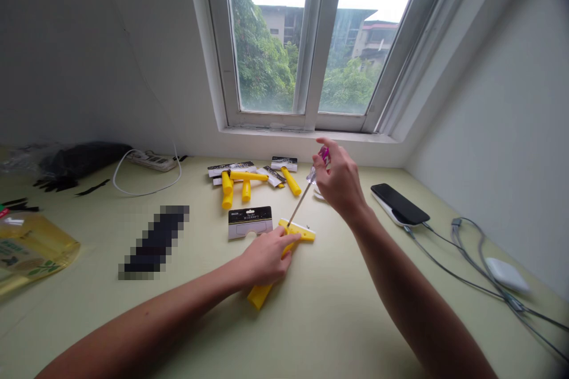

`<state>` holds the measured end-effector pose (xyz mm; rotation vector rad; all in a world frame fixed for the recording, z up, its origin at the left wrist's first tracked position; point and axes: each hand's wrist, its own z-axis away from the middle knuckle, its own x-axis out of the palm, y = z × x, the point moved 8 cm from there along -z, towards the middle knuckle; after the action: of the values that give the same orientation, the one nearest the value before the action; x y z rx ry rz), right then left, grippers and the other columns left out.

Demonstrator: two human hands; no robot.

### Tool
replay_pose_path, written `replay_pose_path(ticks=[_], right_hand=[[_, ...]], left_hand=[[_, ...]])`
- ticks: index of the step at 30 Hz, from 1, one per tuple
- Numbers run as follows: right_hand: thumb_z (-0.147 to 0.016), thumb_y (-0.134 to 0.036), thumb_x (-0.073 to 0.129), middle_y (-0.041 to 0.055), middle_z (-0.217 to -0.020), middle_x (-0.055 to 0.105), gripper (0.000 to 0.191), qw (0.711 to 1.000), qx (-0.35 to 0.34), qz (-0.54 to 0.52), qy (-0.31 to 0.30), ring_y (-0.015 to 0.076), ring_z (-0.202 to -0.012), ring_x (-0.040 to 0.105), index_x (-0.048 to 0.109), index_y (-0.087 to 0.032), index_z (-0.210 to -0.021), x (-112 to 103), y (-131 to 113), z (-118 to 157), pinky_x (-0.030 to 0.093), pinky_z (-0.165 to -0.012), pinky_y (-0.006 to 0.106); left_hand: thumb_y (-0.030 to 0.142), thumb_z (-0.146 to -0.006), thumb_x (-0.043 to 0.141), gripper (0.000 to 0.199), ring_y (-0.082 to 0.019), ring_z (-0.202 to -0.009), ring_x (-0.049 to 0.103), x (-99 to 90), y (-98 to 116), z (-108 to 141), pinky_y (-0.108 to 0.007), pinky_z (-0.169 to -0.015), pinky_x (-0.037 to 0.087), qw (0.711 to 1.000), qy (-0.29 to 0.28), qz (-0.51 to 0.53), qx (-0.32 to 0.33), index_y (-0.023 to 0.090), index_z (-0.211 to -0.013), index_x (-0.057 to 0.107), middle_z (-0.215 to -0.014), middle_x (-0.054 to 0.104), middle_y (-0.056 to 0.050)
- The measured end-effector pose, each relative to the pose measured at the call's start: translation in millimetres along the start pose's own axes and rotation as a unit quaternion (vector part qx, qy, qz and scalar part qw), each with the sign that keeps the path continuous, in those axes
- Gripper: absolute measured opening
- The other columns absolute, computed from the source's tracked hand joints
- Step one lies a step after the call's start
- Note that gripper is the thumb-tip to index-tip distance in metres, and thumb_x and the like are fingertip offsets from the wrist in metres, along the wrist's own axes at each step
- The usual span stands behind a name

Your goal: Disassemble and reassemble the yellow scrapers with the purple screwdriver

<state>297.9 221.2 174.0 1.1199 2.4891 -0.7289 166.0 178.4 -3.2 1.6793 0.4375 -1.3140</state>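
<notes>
A yellow T-shaped scraper (260, 295) lies on the pale green table, its wide head pointing away from me. My left hand (269, 256) is closed around its handle and presses it down near the head. In my right hand (338, 180) is a screwdriver (300, 204) with a clear and pink handle. Its shaft slants down to the left, and the tip meets the scraper head near its left end. Just left of the head lies a black and white packaging card (250, 222).
Several yellow scrapers (246, 176) with cards lie near the window. A black phone (400, 204) with cables (462, 278) and a white case (507, 274) are at right. At left are a bottle of yellow liquid (35, 249), a pixelated dark object (155, 243) and a power strip (151, 159).
</notes>
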Motion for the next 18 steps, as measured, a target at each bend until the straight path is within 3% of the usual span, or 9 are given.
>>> replay_pose_path(ticks=[10, 14, 18], right_hand=[[-0.088, -0.030, 0.057, 0.0087, -0.097, 0.064, 0.043, 0.997, -0.037, -0.062, -0.028, 0.0216, -0.082, 0.062, 0.048, -0.019, -0.128, 7, -33, 6, 0.054, -0.074, 0.035], [-0.088, -0.024, 0.056, 0.0090, -0.101, 0.063, 0.038, 0.997, -0.034, -0.061, -0.036, 0.0208, -0.082, 0.061, 0.054, -0.020, -0.125, 6, -37, 3, 0.054, -0.075, 0.035], [-0.089, -0.020, 0.050, 0.0069, -0.096, 0.066, 0.043, 0.994, -0.030, -0.079, -0.072, 0.0197, -0.078, 0.062, 0.050, -0.022, -0.132, 12, -36, 1, 0.054, -0.076, 0.035]], left_hand=[[0.029, -0.089, 0.044, 0.049, -0.019, -0.089, 0.061, -1.7, 2, 0, -0.030, -0.085, 0.047, 1.000, -0.002, -0.008, -0.011, 0.037, -0.137, 0.044, -0.108, 0.056, -0.003], [0.028, -0.088, 0.044, 0.050, -0.019, -0.090, 0.061, 0.6, 0, -1, -0.031, -0.086, 0.046, 1.000, -0.003, -0.014, -0.008, 0.037, -0.138, 0.044, -0.108, 0.056, -0.004], [0.028, -0.088, 0.044, 0.050, -0.019, -0.089, 0.061, 1.8, -1, -1, -0.031, -0.086, 0.047, 1.000, 0.001, -0.015, 0.003, 0.038, -0.137, 0.044, -0.108, 0.056, -0.003]])
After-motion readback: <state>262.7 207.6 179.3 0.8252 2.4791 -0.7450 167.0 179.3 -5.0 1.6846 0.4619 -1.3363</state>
